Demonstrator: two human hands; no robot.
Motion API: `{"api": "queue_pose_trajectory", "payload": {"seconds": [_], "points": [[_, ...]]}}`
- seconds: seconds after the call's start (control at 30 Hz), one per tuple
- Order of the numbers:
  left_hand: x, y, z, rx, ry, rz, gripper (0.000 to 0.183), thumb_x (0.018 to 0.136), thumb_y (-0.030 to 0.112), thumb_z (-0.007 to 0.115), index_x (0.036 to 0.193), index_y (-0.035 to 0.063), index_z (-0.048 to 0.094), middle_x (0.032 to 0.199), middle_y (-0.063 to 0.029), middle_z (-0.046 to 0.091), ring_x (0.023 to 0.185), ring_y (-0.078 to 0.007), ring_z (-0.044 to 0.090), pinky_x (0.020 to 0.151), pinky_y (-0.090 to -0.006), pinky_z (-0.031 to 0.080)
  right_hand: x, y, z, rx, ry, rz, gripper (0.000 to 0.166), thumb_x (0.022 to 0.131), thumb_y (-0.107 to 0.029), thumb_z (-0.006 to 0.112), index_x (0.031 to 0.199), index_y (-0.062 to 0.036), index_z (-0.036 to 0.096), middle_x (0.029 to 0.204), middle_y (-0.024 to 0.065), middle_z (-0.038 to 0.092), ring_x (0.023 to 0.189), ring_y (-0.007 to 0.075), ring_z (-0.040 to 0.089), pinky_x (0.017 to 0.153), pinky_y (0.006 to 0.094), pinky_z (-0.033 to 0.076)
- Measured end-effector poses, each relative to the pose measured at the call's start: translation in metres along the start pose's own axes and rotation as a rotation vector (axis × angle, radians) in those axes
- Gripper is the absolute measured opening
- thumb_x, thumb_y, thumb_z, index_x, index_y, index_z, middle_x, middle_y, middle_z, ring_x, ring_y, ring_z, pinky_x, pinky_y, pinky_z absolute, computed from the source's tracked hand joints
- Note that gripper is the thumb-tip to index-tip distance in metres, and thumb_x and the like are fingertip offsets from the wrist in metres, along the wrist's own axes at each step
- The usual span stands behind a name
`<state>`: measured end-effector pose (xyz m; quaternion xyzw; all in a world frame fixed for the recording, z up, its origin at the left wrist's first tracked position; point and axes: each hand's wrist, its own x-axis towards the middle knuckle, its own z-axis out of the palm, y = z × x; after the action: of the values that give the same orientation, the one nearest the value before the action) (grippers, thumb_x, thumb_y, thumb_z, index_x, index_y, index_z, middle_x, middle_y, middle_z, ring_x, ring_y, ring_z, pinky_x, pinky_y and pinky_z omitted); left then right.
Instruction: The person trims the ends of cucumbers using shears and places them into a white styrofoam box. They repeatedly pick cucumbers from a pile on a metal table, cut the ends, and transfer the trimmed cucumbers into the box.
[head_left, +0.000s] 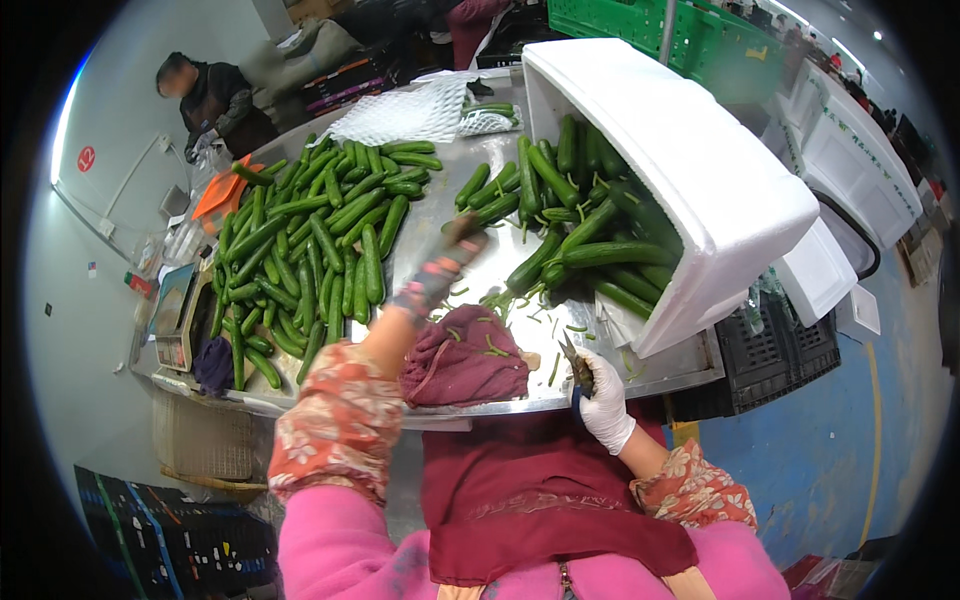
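My left hand, in a dark patterned glove and blurred by motion, reaches over the metal table to the near end of a few loose cucumbers; whether it grips one cannot be told. In a thin white glove, my right hand holds small pointed snips at the table's near edge. Between the hands lies a crumpled maroon cloth with bits of green stem on it. Cut stems are scattered beyond. A white foam box lies on its side at the right, cucumbers spilling from its mouth.
A large heap of cucumbers covers the table's left part, beside a weighing scale and an orange tray. White foam netting lies at the back. A co-worker stands at the far left. Black crates are at the right.
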<state>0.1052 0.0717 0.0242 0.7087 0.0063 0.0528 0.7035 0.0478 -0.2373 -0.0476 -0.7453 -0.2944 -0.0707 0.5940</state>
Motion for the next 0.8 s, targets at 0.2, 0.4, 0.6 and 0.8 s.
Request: {"api": "queue_pose_trajectory", "payload": {"seconds": [0.2,0.4,0.6,0.8], "points": [[0.055,0.004,0.135,1.041,-0.154,0.182,0.096,0.07,0.031,0.074,0.145,0.0015,0.023,0.135,-0.0262,0.042,0.129,-0.0379,0.038,0.107,-0.0381,0.032,0.0,-0.004,0.001,-0.119,-0.069,-0.091,0.053,0.065,0.004,0.064,0.116,-0.0115,0.059,0.089,0.0096,0.063,0.079,0.0259,0.063,0.068,0.0346,0.051],[0.092,-0.005,0.142,0.949,-0.233,0.026,0.103,0.067,0.035,0.077,0.148,0.0149,0.016,0.131,-0.0255,0.046,0.121,-0.0391,0.047,0.101,-0.04,0.041,0.0,-0.003,0.0,-0.133,-0.093,-0.125,0.052,0.064,0.006,0.061,0.114,-0.0081,0.059,0.087,0.0103,0.063,0.075,0.0245,0.063,0.068,0.0321,0.05],[0.046,0.008,0.095,0.966,-0.282,-0.118,0.081,0.068,0.027,0.076,0.136,0.0025,0.038,0.119,-0.0233,0.056,0.112,-0.0357,0.054,0.093,-0.0397,0.044,-0.001,0.0,0.002,-0.114,-0.092,-0.13,0.054,0.063,0.003,0.064,0.114,-0.0116,0.058,0.082,0.0073,0.061,0.073,0.0241,0.061,0.064,0.0331,0.05],[-0.019,-0.002,0.039,1.002,-0.227,-0.047,0.077,0.068,0.028,0.076,0.132,0.0006,0.042,0.117,-0.0228,0.055,0.105,-0.0361,0.056,0.091,-0.0409,0.044,0.0,0.0,0.006,-0.115,-0.043,-0.116,0.051,0.067,0.003,0.066,0.115,-0.0121,0.058,0.081,0.0043,0.059,0.067,0.0177,0.059,0.059,0.0293,0.049]]}}
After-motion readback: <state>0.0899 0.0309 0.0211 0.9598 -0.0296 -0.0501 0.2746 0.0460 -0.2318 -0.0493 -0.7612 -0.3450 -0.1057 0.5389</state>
